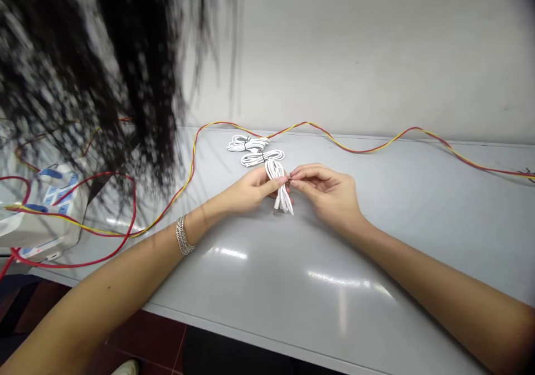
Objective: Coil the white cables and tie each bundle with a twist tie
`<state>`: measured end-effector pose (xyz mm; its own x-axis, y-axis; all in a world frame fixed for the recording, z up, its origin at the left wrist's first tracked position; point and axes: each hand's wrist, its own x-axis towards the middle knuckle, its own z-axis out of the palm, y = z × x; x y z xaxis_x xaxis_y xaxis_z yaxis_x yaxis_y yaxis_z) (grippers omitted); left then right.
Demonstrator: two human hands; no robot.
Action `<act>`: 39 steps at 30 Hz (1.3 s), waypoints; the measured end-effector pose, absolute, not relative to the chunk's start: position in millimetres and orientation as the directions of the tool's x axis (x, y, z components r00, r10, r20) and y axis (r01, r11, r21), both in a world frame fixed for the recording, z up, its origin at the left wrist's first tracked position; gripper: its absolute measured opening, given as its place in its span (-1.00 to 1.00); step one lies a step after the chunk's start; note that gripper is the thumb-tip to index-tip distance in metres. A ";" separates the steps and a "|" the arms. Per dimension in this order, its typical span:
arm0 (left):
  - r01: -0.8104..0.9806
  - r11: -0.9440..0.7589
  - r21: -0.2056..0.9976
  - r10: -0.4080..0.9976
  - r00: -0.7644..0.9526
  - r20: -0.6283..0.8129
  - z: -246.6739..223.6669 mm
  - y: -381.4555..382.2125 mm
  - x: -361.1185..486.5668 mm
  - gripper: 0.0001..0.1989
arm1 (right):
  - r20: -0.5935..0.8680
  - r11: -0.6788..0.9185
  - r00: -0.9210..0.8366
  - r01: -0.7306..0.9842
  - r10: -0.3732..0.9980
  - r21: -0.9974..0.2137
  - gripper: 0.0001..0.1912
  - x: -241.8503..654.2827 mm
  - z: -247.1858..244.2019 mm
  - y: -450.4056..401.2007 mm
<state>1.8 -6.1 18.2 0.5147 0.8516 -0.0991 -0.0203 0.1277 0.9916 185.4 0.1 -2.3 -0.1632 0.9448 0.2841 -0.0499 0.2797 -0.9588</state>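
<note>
Above the grey counter (401,213), the left hand (249,191) and right hand (327,194) pinch the middle of a looped white cable bundle (281,194) between closed fingers, any tie there hidden, while two white cable coils (248,144) already bound with dark ties (262,156) lie just behind.

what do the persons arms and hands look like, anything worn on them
The left forearm and right forearm are bare, with no sleeves, and the left hand and right hand wear no gloves. A silver-coloured woven chain bracelet circles the left wrist; nothing shows on the right wrist.
</note>
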 end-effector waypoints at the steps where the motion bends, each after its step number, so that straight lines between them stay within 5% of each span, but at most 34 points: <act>1: 0.003 0.092 0.996 0.853 0.516 -0.081 17.7 -5.9 1.5 -0.68 | 0.272 0.265 -0.170 -0.060 0.947 -0.962 -0.94 185.2 -2.4 0.7; 14: -0.052 0.105 0.993 0.862 0.502 -0.065 15.7 -7.1 4.2 -0.64 | 0.181 0.172 -0.267 -0.059 0.947 -0.983 -0.88 184.7 -2.1 -1.6; 27: -0.115 0.209 0.971 0.861 0.492 -0.128 23.1 -9.3 5.0 -0.59 | 0.351 0.367 -0.192 0.057 0.917 -0.928 -0.93 183.4 -2.4 -11.3; 32: -0.201 0.271 0.941 0.868 0.474 -0.149 19.9 -7.4 3.9 -0.65 | 0.265 0.261 -0.189 -0.046 0.946 -0.964 -0.87 181.9 -1.1 -8.5; 39: -0.126 0.061 0.990 0.915 0.404 -0.005 18.8 -8.0 7.3 -0.67 | 0.097 0.074 -0.218 -0.113 0.971 -0.991 -0.71 181.9 -1.0 -2.6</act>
